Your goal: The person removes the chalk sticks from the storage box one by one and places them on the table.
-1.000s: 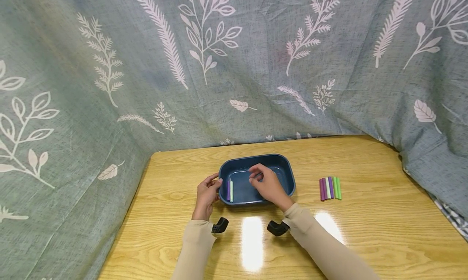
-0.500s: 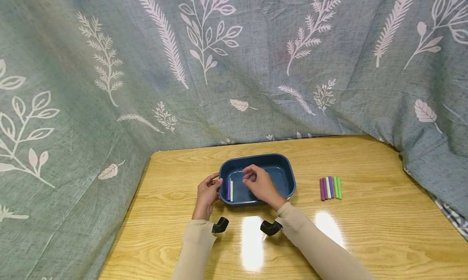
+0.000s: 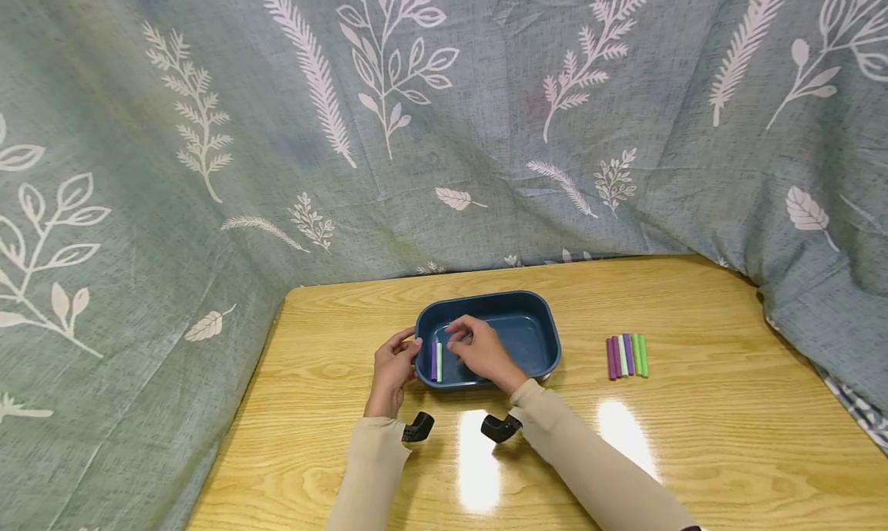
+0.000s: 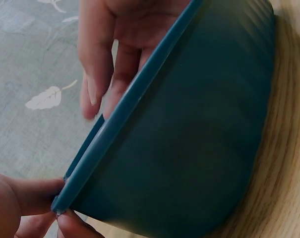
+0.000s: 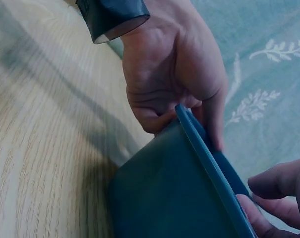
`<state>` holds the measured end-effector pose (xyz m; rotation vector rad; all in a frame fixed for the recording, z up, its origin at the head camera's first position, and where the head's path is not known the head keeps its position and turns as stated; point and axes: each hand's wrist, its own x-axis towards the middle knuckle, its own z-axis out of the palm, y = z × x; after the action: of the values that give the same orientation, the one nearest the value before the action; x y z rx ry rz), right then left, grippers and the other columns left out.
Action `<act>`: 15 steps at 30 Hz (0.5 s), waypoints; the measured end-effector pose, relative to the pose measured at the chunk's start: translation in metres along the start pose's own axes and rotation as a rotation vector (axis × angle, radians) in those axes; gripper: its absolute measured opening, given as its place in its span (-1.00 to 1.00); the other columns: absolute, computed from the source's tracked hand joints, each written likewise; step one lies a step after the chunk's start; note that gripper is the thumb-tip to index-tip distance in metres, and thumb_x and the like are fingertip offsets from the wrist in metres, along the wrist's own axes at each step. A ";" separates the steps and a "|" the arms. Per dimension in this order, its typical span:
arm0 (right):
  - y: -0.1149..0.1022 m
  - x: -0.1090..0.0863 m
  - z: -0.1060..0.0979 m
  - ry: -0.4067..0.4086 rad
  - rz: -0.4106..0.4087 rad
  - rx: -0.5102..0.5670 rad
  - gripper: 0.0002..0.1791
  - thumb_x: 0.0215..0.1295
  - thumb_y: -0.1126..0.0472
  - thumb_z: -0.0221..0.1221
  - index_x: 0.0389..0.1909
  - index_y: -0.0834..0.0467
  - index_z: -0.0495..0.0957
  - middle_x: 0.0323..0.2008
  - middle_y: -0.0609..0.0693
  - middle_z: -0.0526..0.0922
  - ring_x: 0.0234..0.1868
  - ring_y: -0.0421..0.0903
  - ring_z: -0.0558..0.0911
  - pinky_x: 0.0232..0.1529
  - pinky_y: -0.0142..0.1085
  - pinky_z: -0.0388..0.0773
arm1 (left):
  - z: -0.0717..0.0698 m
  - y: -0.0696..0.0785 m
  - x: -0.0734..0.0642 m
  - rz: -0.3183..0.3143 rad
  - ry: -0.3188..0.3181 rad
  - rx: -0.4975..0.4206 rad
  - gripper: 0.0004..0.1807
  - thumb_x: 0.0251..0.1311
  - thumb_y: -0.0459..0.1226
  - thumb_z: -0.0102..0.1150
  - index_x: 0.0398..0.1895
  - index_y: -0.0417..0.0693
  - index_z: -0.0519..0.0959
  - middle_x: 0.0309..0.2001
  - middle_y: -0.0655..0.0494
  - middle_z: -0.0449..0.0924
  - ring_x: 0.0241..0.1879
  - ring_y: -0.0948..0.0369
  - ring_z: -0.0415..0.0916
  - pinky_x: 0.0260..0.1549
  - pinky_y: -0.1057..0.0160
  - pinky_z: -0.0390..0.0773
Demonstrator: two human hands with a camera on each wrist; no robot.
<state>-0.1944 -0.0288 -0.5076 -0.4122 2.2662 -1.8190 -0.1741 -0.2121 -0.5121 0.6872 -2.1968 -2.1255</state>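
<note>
A dark blue plastic tub [image 3: 530,342] sits on the table. My left hand [image 3: 393,368] grips its left end; in the left wrist view, thumb and fingers pinch the rim [image 4: 112,121]. Inside, near that end, a purple stick [image 3: 433,361] and a pale green stick [image 3: 439,363] lie side by side, chalk-like in shape. Just right of them, my right hand [image 3: 486,354] reaches down into the tub with loosely bent fingers. The right wrist view shows its thumb and fingers [image 5: 276,183] apart past the rim, with nothing visible between them.
To the right of the tub, several coloured sticks [image 3: 627,356] lie in a row on the wooden table [image 3: 694,408]: plum, pale, purple and bright green. A leaf-patterned grey-green cloth [image 3: 444,130] hangs behind the table and along its sides.
My right hand has moved left inside the tub, toward the two sticks there. My left hand has kept its grip at the tub's left end; the sticks have not moved.
</note>
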 end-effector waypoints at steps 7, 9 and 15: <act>-0.001 0.006 0.009 -0.044 0.069 0.018 -0.73 0.50 0.42 0.17 0.14 0.35 0.57 -0.16 0.18 0.66 -0.17 0.24 0.70 -0.17 -0.03 0.74 | -0.001 0.000 -0.002 -0.004 -0.011 -0.015 -0.59 0.49 -0.31 0.26 0.34 -0.20 0.59 -0.21 0.10 0.54 -0.44 0.25 0.49 -0.59 0.39 0.47; -0.002 0.008 0.012 -0.047 0.080 0.018 -0.73 0.49 0.42 0.17 0.14 0.37 0.57 -0.17 0.19 0.65 -0.18 0.26 0.71 -0.17 -0.03 0.74 | -0.001 0.000 -0.001 -0.005 -0.012 -0.016 -0.59 0.49 -0.30 0.25 0.34 -0.20 0.59 -0.21 0.10 0.55 -0.44 0.25 0.49 -0.59 0.40 0.47; -0.001 0.012 0.016 -0.041 0.107 -0.031 -0.71 0.43 0.43 0.20 0.13 0.37 0.59 -0.23 0.16 0.67 -0.31 0.16 0.71 -0.26 -0.15 0.70 | -0.001 -0.001 0.001 -0.008 -0.005 -0.017 -0.62 0.50 -0.32 0.24 0.31 -0.19 0.61 -0.21 0.09 0.54 -0.43 0.25 0.49 -0.60 0.39 0.47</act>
<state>-0.2003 -0.0482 -0.5103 -0.3235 2.2456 -1.7104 -0.1744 -0.2128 -0.5132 0.6916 -2.1798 -2.1498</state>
